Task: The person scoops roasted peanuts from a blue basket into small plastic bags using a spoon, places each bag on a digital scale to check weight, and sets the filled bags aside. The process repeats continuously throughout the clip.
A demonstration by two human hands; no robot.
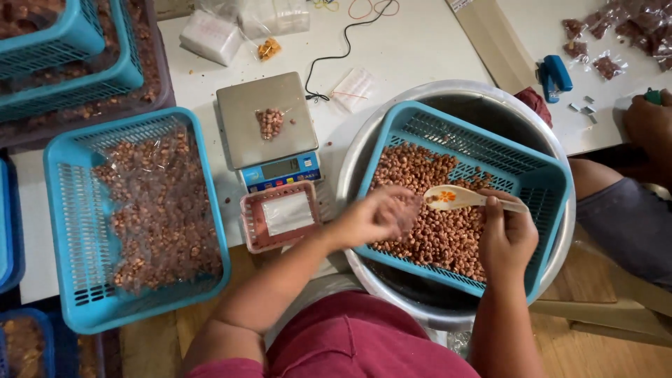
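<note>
Wooden spoon (448, 198) in right hand (505, 234), well inside blue basket (553, 183) rim.

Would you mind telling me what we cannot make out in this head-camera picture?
- Left hand: blurred by motion, so whatever its grip holds is unclear.
- Scale display: too small to read.
- Metal bowl: its inside is hidden by the blue basket.
- Another person's hand: cut off by the right edge.

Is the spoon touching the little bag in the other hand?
Cannot tell. In the head view the spoon tip reaches right beside the small clear bag held by the left hand, but blur hides whether they meet.
</note>
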